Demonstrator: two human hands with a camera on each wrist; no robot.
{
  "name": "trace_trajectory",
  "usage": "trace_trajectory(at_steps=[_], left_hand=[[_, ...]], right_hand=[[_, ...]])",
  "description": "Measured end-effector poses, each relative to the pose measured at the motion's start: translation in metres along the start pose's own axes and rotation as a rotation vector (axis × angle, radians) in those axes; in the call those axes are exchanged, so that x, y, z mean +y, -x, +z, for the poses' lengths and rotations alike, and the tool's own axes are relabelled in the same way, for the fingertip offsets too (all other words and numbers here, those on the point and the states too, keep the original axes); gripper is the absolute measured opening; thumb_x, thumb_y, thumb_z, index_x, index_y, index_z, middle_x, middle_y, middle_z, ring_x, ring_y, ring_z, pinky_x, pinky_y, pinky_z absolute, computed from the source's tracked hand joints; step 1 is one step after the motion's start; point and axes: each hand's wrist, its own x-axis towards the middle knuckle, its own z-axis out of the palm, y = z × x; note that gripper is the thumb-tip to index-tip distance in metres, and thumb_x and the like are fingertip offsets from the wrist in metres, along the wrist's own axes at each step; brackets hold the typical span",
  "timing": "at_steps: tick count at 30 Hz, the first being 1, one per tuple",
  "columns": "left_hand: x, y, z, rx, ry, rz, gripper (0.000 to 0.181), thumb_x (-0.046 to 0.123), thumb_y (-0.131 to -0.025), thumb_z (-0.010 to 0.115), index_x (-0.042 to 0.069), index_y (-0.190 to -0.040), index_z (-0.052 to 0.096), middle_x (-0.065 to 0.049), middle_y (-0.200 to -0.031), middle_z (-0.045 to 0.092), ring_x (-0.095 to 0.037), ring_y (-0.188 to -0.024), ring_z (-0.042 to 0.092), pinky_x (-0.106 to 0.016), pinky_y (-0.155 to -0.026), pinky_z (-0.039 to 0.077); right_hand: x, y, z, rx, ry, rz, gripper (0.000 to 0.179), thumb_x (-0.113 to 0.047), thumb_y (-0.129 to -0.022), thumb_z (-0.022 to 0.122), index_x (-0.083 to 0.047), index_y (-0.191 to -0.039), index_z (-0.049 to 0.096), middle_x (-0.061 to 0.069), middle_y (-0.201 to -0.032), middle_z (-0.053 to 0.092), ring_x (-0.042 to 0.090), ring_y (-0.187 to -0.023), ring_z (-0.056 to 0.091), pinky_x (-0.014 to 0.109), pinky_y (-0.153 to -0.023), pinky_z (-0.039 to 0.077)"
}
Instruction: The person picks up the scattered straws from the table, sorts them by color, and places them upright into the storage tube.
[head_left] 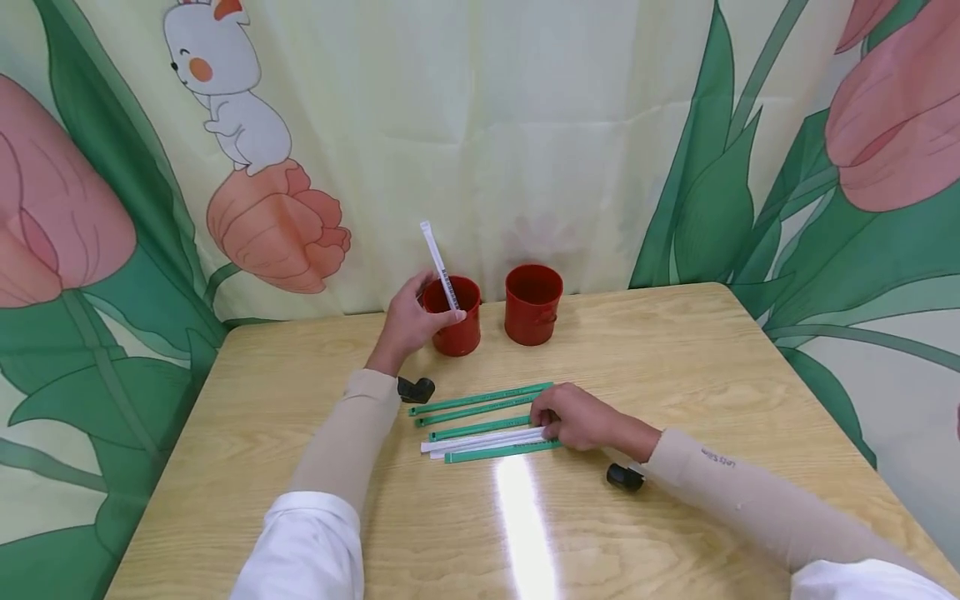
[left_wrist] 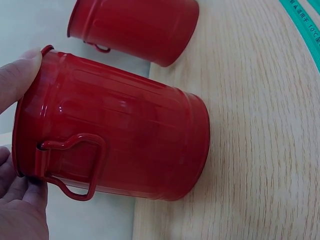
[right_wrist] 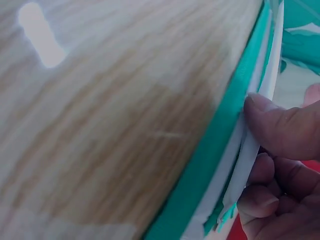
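My left hand (head_left: 414, 319) grips the rim of the left red bucket (head_left: 457, 335), thumb on the near side and fingers behind it. A white paper-wrapped straw (head_left: 435, 250) stands tilted in that bucket, its upper half above the rim. In the left wrist view the bucket (left_wrist: 125, 127) shows its wire handle. My right hand (head_left: 581, 417) pinches the end of a white wrapped straw (head_left: 480, 440) lying among others on the table. In the right wrist view the thumb presses that white straw (right_wrist: 255, 145), alongside a green wrapped one (right_wrist: 215, 145).
A second red bucket (head_left: 533, 312) stands to the right of the first. Several green wrapped straws (head_left: 480, 410) lie roughly parallel on the wooden table (head_left: 637, 358). A printed curtain (head_left: 555, 150) hangs behind the table's back edge.
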Motion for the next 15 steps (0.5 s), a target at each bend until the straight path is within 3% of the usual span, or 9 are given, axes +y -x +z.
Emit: trace_trajectory(at_steps=[7, 15], left_hand=[[-0.002, 0.001, 0.002, 0.001, 0.007, 0.006, 0.079, 0.026, -0.085, 0.088, 0.017, -0.151, 0.047, -0.006, -0.151, 0.054, -0.033, -0.137, 0.051, -0.053, -0.108, 0.055], [-0.003, 0.002, 0.002, 0.006, 0.002, 0.013, 0.079, 0.025, -0.085, 0.088, 0.016, -0.152, 0.047, -0.007, -0.151, 0.054, -0.032, -0.136, 0.052, -0.053, -0.108, 0.055]], right_hand=[[0.001, 0.003, -0.009, 0.035, -0.062, 0.005, 0.016, 0.004, -0.091, 0.072, -0.012, -0.089, 0.075, -0.006, -0.082, 0.065, 0.008, -0.076, 0.053, 0.021, -0.069, 0.047], [-0.004, -0.004, -0.030, 0.158, -0.270, 0.087, 0.003, -0.002, -0.094, 0.073, -0.003, -0.096, 0.071, 0.000, -0.081, 0.060, 0.017, -0.078, 0.053, 0.022, -0.068, 0.045]])
